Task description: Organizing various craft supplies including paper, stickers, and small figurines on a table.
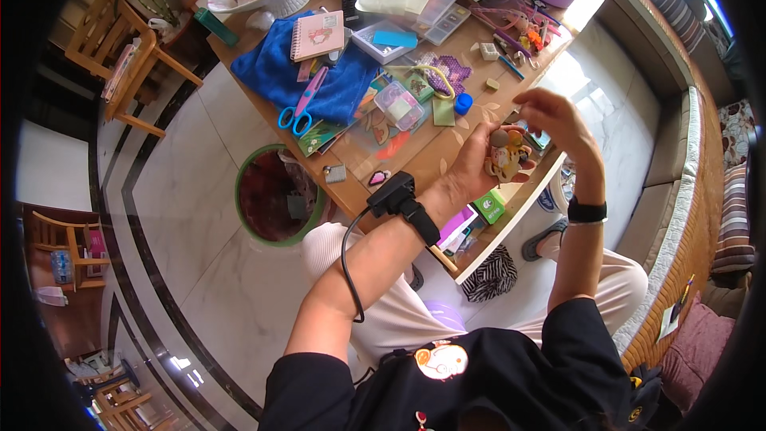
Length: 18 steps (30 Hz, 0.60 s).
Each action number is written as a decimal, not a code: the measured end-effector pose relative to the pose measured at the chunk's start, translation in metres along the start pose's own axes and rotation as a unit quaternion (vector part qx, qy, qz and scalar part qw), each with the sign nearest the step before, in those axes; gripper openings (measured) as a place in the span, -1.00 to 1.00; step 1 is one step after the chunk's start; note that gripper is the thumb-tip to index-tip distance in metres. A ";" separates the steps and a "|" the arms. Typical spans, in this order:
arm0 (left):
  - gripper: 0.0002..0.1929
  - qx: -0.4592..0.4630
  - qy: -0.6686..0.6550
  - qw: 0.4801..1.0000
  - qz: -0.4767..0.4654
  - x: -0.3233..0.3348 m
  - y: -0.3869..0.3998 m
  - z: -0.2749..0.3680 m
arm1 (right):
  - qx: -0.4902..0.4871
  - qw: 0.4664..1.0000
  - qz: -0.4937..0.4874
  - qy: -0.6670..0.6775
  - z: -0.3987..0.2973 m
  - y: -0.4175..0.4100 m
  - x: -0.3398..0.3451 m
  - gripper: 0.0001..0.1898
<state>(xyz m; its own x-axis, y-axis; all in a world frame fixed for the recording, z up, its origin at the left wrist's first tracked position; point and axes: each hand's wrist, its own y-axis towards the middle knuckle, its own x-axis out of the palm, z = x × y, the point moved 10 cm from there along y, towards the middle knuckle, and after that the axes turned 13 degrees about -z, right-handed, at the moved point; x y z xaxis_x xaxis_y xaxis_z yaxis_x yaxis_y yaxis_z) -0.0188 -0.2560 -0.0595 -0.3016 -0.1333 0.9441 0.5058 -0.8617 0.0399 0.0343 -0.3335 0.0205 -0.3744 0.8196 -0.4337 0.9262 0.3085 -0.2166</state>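
My left hand [476, 158] is palm up over the open drawer [520, 206] and cradles several small trinkets [505, 158]. Among them are a yellowish figure and a round brownish-grey piece. Just to the right, my right hand [556, 120] is raised with bent, spread fingers, and I see nothing in it. Inside the drawer lie a green box [489, 206] and a white-and-purple paper item [458, 225]. On the tabletop close to my hands are a blue cap [463, 103], a yellow-green square [443, 112] and a small pink heart-like piece [379, 178].
Blue-handled scissors [303, 114] lie on a blue cloth [263, 66] beside a pink spiral notebook [317, 36]. Clear plastic boxes [400, 105] crowd the wooden table. A green-rimmed bin [242, 191] stands left of my knee; a sofa [664, 155] runs along the right.
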 end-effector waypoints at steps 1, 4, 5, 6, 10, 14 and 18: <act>-0.52 -0.001 0.000 1.000 0.000 0.001 0.001 0.000 | 0.000 1.000 0.001 0.001 0.008 0.007 -0.006 -0.71; -0.46 -0.005 0.021 0.999 0.046 -0.010 -0.002 -0.001 | 0.066 0.987 0.141 -0.041 0.054 0.025 -0.053 -0.75; -0.46 -0.006 0.021 0.999 0.043 -0.011 0.000 -0.002 | 0.053 0.976 0.186 -0.098 0.064 0.032 -0.070 -0.74; -0.46 -0.007 0.021 0.999 0.041 -0.012 0.000 -0.003 | 0.040 0.960 0.229 -0.153 0.068 0.040 -0.082 -0.74; -0.48 -0.013 0.030 0.997 0.069 -0.015 0.000 -0.002 | -0.065 0.934 0.277 -0.217 0.052 0.076 -0.098 -0.74; -0.54 -0.011 0.042 0.996 0.075 -0.016 0.002 0.002 | -0.022 0.886 0.237 -0.398 0.050 0.106 -0.082 -0.76; -0.59 -0.015 0.050 0.995 0.081 -0.018 0.005 0.002 | -0.082 0.936 0.269 -0.212 0.054 0.085 -0.096 -0.79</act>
<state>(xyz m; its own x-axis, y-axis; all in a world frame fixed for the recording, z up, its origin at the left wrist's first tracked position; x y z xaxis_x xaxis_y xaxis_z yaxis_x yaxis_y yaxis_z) -0.0093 -0.2569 -0.0761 -0.2971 -0.3186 0.9002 0.5310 -0.8386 -0.1216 0.1463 -0.4117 -0.0034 0.1969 0.6231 -0.7570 0.9669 0.0045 0.2552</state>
